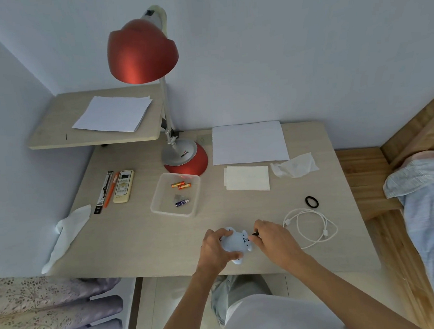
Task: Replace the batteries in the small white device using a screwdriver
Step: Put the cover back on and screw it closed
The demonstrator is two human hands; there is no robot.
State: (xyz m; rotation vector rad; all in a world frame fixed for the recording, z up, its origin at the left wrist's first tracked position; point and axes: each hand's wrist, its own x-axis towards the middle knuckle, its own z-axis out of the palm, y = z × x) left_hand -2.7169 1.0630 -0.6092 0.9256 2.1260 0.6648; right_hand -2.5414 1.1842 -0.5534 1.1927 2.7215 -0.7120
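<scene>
The small white device [236,242] lies near the desk's front edge, its open battery bay facing right. My left hand [215,250] grips its left side. My right hand [272,239] pinches a short dark screwdriver [255,234] whose tip sits at the bay. A clear plastic tray [160,207] behind holds two orange batteries [181,184], a blue battery [182,203] and a small grey piece. Most of the screwdriver is hidden by my fingers.
A red desk lamp [185,158] stands behind the tray. A remote [123,186], a pen and a packaged tool lie at left. Paper sheets, tissues, a black ring [311,201] and a coiled white cable [312,226] lie at right. A raised shelf sits back left.
</scene>
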